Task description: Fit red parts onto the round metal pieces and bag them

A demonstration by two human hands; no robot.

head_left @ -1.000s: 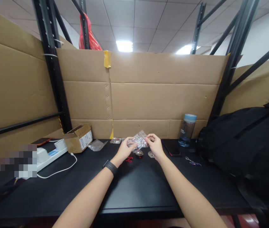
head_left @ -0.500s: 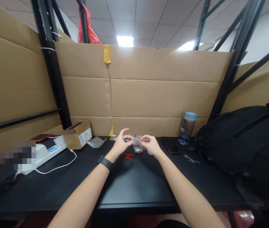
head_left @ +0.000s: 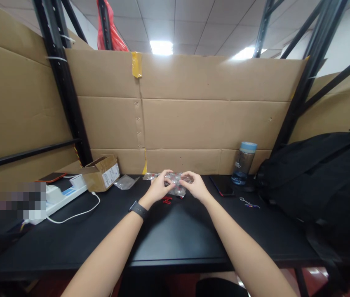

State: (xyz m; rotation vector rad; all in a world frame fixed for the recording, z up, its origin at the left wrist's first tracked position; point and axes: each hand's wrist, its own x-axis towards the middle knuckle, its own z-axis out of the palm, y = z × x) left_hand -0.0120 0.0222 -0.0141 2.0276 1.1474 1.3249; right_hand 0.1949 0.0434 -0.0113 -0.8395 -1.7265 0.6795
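My left hand and my right hand face each other over the back middle of the table, fingers curled in a pinch. Whatever lies between their fingertips is too small to make out. Clear plastic packets with small red bits inside are under and behind the fingers, partly covered by both hands. A red cord lies on the table just in front of my left hand. On my left wrist is a dark watch.
At left stand an opened cardboard box, a flat clear bag and a white power strip with a cable. To the right are a phone, a water bottle, a small corded trinket and a black backpack.
Both hands have come down slightly towards the packets and more of the packets shows between them. The view has tilted a little.
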